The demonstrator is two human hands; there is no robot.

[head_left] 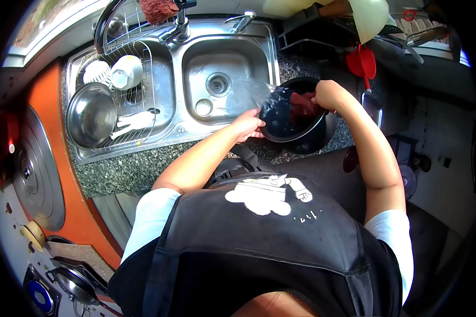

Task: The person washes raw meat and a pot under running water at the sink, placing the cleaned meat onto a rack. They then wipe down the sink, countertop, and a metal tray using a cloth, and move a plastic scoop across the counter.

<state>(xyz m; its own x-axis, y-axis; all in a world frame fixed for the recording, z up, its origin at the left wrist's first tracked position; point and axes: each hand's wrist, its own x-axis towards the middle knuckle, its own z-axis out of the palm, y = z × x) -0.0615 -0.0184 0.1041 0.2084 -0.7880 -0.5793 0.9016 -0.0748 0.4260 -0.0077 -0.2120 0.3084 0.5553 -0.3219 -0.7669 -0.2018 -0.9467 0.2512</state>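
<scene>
Speckled granite covers the bench [121,171] around a steel double sink [197,84], with a metal bowl [91,115] and a white cup [127,72] at its left side. A pale, blurred streak, probably water, spans the right basin and the mouth of the black pot [278,124], which tilts towards the sink just right of it. The left hand [245,126] grips the pot's near-left rim. The pot looks stiff and fairly heavy, and its wet wall is likely slippery; opposite sides of the rim should give the surest hold. Round, deep and glossy, it shows whitish flecks inside. At its right side, the right hand [330,96] is closed on a reddish cloth [303,105], likely soft and limp. Farther right lies a red ladle [362,62].
</scene>
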